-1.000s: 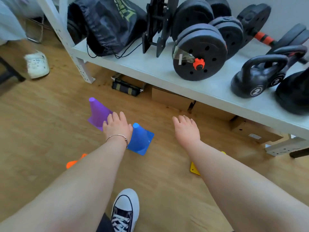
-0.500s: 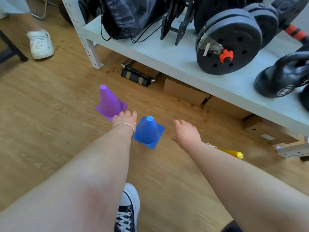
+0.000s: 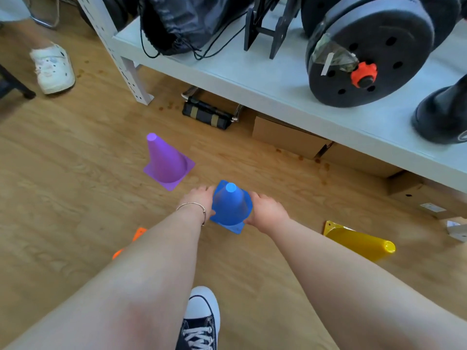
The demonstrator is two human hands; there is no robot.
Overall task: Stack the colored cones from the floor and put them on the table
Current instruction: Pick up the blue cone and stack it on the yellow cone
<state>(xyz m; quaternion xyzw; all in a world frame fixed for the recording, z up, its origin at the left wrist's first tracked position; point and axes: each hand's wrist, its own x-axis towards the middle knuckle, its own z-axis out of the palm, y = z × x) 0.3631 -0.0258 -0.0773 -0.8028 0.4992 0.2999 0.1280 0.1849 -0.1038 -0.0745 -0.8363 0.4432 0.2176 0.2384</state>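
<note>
On the wooden floor (image 3: 75, 173) just in front of the low grey table (image 3: 252, 72), a blue cone (image 3: 231, 207) stands upright with a hand pressed to each side: the left hand (image 3: 198, 200) cups its left flank and the right hand (image 3: 265, 212) its right, so both hold the cone between them, though whether it has left the floor I cannot tell. A purple cone (image 3: 166, 160) stands upright near it, further from the person and to the left; a yellow cone (image 3: 358, 242) lies on its side well off to the right, and an orange cone (image 3: 137, 234) shows only as a sliver behind the left forearm. These look like thin moulded plastic, so they are likely very light, hollow and a little flexible, with a smooth surface that could slip if pinched near the narrow tip. The flared lower body just above the square base seems the surest place to grip, as the hands do here. Being hollow, one should drop over another easily if kept straight. The table is crowded with weight plates (image 3: 366, 59) and a black bag (image 3: 182, 21), but bare patches along its front edge look free for the stack.
</note>
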